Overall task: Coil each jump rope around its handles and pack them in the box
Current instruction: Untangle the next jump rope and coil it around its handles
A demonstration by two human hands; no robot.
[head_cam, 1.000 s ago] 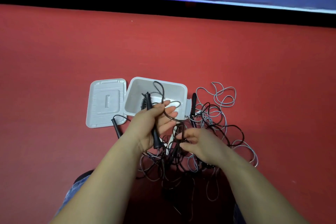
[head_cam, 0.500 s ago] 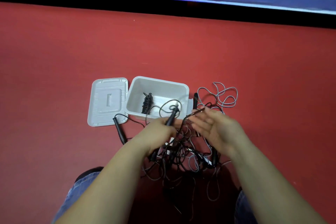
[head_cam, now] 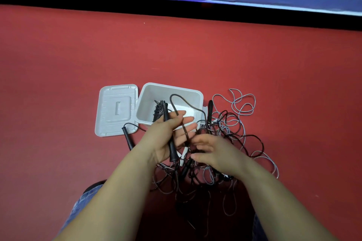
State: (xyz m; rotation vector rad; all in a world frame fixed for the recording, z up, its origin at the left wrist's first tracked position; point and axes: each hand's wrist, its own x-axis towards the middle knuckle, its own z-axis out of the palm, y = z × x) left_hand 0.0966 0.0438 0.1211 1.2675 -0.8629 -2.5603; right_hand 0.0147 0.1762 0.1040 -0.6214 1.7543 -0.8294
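My left hand holds a black jump-rope handle upright against the palm, just in front of the white box. Its black cord loops up over the box and down across my left fingers. My right hand pinches that cord near my left fingertips, over the tangle of black and grey ropes on the red floor. A coiled black rope lies inside the box. Two more black handles lie on the floor, one handle left of my wrist, another handle beside the box's right wall.
The box's white lid lies flat on the floor, touching the box's left side. Grey rope loops spread to the right of the box. My denim-clad knees frame the bottom of the view. A black strip borders the red floor far ahead.
My left hand turned the handle upright again and a cord loop rose over the box. My right hand came back from open above the tangle to the cord near my left fingers.
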